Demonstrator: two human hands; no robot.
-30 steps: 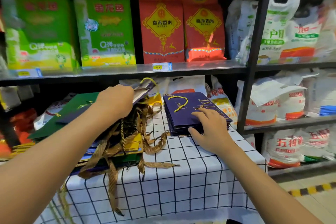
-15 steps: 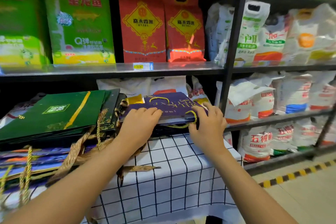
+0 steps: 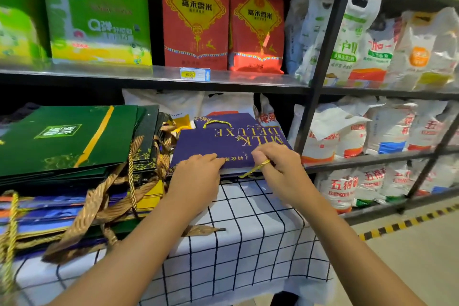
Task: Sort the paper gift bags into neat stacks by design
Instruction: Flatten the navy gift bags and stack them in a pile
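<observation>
Half a second back both hands lay flat on the purple bag (image 3: 223,141); now the right hand (image 3: 278,169) pinches its gold cord (image 3: 255,169) between thumb and finger, while the left hand (image 3: 196,176) presses the near edge, fingers straight and together. The bag reads "MILK DELUXE" (upside down from here) and tops the stack just right of the green bags (image 3: 67,141) on the checked cloth (image 3: 248,243).

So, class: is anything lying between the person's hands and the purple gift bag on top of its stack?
Nothing visible. The left hand rests directly on the purple gift bag, and the right hand pinches its gold cord handle at the near edge. The green bags lie off to the left.
</observation>
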